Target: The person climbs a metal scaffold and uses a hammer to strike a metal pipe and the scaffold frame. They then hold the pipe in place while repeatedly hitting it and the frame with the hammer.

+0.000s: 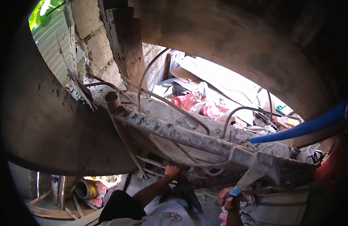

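Note:
My right hand point(229, 199) is wrapped round the blue-and-dark grip of a claw hammer point(253, 165). The raised hammer head, blurred, overlaps the right end of a rough, cement-crusted metal pipe point(174, 133). Lower and further left, my left hand point(172, 171) is closed beside a bent length of rebar point(192, 164) under the pipe; what it grips is hidden. A rusty upright pipe point(112, 100) meets the crusted pipe at its left end. More bent rebar point(174, 107) sticks up from the concrete beam point(162, 109) behind.
A blue hose point(302, 128) reaches in from the right. Beyond the beam lie red-and-white sacks point(192, 101) and pale boards point(223, 84). A wooden post point(125, 45) stands by a block wall point(93, 34). Below left are a bucket point(85, 189) and loose timber point(57, 214).

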`<state>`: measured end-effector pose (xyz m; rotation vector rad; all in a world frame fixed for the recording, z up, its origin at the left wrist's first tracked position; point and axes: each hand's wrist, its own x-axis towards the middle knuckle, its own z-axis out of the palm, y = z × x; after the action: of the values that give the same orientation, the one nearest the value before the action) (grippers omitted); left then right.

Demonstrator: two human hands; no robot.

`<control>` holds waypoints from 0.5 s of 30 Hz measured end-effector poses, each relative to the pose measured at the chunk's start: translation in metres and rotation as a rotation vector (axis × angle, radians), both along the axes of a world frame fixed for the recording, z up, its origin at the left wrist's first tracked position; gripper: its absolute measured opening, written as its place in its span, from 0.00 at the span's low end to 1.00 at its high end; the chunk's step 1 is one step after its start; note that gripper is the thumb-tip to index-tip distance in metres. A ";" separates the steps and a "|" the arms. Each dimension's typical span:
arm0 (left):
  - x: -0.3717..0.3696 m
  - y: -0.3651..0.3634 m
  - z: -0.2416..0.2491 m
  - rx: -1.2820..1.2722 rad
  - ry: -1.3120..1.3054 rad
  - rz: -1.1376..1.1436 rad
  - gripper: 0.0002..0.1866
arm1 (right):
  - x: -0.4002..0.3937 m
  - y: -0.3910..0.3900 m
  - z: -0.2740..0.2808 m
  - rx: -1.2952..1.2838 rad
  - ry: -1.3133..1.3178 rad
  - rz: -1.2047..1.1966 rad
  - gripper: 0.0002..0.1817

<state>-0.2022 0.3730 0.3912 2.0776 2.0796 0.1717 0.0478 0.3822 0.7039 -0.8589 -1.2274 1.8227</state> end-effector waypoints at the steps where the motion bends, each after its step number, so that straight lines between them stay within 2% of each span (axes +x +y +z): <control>1: -0.002 0.003 -0.001 -0.097 0.019 -0.014 0.10 | 0.005 0.006 -0.005 0.073 0.000 0.086 0.33; 3: -0.001 0.002 0.022 -0.059 0.002 -0.025 0.13 | -0.008 0.019 0.012 0.272 0.087 0.227 0.34; 5: 0.002 0.011 0.034 0.059 -0.015 0.064 0.14 | -0.027 0.028 0.031 0.278 0.298 0.335 0.34; 6: 0.004 0.011 0.044 -0.190 -0.063 0.108 0.15 | -0.031 0.027 0.029 0.351 0.261 0.271 0.33; 7: 0.003 0.015 0.032 -0.317 -0.073 0.118 0.17 | -0.027 0.026 0.020 0.316 0.185 0.314 0.32; 9: 0.003 0.019 0.069 -0.424 -0.098 0.091 0.18 | -0.030 0.016 0.008 0.206 -0.007 0.148 0.31; 10: 0.004 0.021 0.070 -0.423 -0.099 0.097 0.18 | -0.031 0.013 0.013 0.130 -0.012 0.101 0.30; 12: 0.005 0.015 0.068 -0.320 -0.082 0.106 0.20 | -0.028 0.028 0.001 0.176 -0.053 0.097 0.30; 15: 0.000 0.023 0.061 -0.528 -0.170 0.094 0.23 | -0.026 0.039 0.012 0.218 -0.114 0.050 0.31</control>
<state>-0.2020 0.3958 0.4519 1.5961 1.8660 -0.1673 0.0220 0.4213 0.7163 -0.8240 -1.5011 1.6598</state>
